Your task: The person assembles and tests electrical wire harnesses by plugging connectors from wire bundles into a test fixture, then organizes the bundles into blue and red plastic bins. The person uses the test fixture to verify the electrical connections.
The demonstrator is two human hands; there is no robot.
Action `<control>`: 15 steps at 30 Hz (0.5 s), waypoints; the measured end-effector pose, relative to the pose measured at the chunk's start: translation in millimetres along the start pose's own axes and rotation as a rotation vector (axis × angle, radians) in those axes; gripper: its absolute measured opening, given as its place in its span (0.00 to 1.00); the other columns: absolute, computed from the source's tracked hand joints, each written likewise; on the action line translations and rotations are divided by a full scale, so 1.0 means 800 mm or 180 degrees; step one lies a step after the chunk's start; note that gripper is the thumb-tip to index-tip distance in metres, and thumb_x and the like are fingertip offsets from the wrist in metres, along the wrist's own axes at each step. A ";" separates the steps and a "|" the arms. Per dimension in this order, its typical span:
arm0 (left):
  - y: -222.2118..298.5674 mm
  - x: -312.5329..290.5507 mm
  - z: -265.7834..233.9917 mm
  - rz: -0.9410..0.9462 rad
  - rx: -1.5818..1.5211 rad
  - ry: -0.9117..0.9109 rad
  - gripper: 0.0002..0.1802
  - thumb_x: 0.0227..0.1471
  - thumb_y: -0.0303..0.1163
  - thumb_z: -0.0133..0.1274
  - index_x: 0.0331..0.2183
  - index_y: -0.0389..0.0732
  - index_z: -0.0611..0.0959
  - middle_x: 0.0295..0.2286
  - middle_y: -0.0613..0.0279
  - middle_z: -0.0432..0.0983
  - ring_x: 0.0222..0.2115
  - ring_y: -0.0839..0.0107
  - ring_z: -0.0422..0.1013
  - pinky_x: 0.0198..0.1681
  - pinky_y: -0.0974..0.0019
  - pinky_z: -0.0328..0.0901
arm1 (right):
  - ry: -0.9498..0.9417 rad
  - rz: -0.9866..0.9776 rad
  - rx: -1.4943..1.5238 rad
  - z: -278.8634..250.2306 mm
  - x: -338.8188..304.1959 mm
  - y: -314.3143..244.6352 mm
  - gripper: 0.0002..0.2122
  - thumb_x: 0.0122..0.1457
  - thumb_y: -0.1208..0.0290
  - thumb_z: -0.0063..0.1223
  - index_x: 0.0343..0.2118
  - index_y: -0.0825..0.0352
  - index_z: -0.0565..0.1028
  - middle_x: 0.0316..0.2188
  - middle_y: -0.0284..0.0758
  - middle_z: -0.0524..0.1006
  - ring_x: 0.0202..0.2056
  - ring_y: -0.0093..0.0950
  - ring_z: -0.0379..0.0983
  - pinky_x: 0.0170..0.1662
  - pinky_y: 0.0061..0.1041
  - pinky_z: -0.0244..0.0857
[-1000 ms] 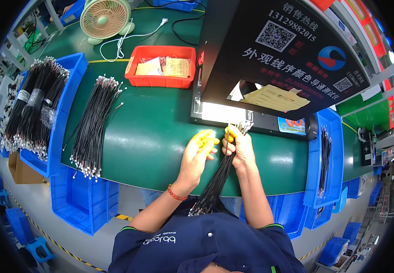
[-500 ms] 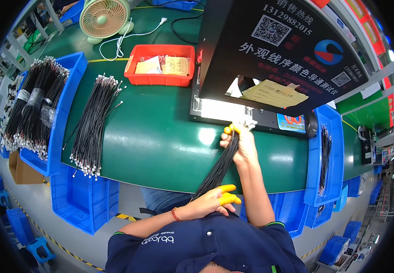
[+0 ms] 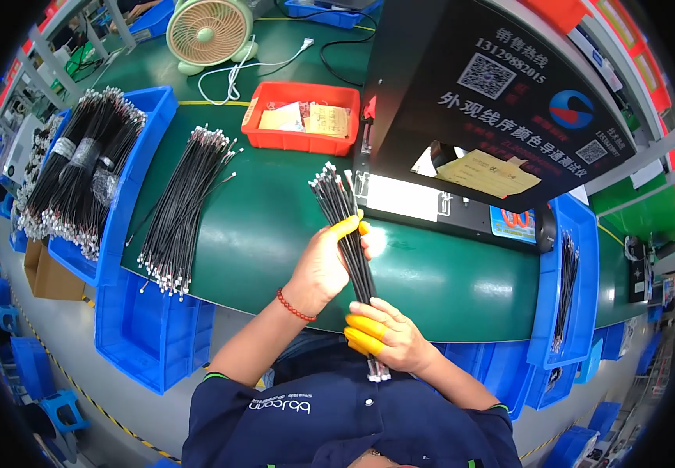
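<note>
A bundle of black cables [image 3: 360, 274] with small white connectors at both ends slants in front of me, its far end over the green table and its near end by my shirt. Around its upper part, my left hand [image 3: 326, 261] is closed, yellow finger cots on its thumb and a finger. Lower down, my right hand [image 3: 392, 337] wraps the same bundle near its lower connectors, two fingers in yellow cots. Just right of the bundle's far end stands a black testing machine [image 3: 423, 101] with a bright white lit panel [image 3: 401, 200].
A loose pile of black cables [image 3: 185, 210] lies left on the table [image 3: 275, 210]. Beyond it is a blue bin [image 3: 141, 148] of bundled cables. A red tray [image 3: 302, 143] with papers and a green fan [image 3: 206, 35] stand at the back. Another blue bin [image 3: 579, 304] holds cables at right.
The bundle has come away from the machine's front and swung left. My left hand has risen to grip its upper part, and my right hand has dropped to its lower end. The view has shifted slightly.
</note>
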State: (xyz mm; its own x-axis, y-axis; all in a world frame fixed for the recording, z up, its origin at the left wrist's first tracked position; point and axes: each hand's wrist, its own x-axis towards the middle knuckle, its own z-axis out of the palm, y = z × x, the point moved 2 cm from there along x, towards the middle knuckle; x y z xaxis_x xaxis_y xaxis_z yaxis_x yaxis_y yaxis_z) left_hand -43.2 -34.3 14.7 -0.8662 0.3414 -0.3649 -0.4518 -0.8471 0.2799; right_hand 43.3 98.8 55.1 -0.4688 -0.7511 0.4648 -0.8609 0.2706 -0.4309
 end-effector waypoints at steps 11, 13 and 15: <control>-0.036 0.016 0.007 -0.0478 0.1224 0.0071 0.08 0.41 0.25 0.52 0.29 0.37 0.73 0.22 0.62 0.71 0.19 0.76 0.68 0.19 0.76 0.63 | 0.1574 0.3516 0.2369 -0.046 0.017 0.105 0.10 0.51 0.70 0.46 0.34 0.70 0.71 0.19 0.32 0.70 0.12 0.14 0.59 0.15 0.13 0.55; -0.040 0.018 0.008 -0.0451 0.1300 0.0005 0.08 0.43 0.26 0.50 0.30 0.36 0.73 0.23 0.62 0.71 0.19 0.75 0.68 0.21 0.74 0.64 | 0.1682 0.3154 0.1944 -0.035 0.021 0.118 0.09 0.50 0.70 0.47 0.31 0.71 0.71 0.18 0.30 0.68 0.11 0.13 0.56 0.13 0.12 0.52; -0.039 0.018 0.007 -0.0314 0.1304 0.0079 0.08 0.43 0.25 0.50 0.30 0.36 0.73 0.23 0.61 0.71 0.20 0.74 0.68 0.23 0.72 0.66 | 0.1881 0.3355 0.2590 -0.026 0.018 0.128 0.08 0.50 0.70 0.47 0.29 0.70 0.71 0.17 0.29 0.67 0.11 0.12 0.55 0.13 0.12 0.50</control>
State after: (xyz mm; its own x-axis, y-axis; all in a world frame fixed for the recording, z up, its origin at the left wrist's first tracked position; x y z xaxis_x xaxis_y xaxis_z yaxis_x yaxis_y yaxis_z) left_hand -42.6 -0.5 5.2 -0.8114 0.3987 -0.4274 -0.5842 -0.5772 0.5706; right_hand -55.8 128.1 33.7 -0.9835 -0.0171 -0.1802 0.1807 -0.0314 -0.9830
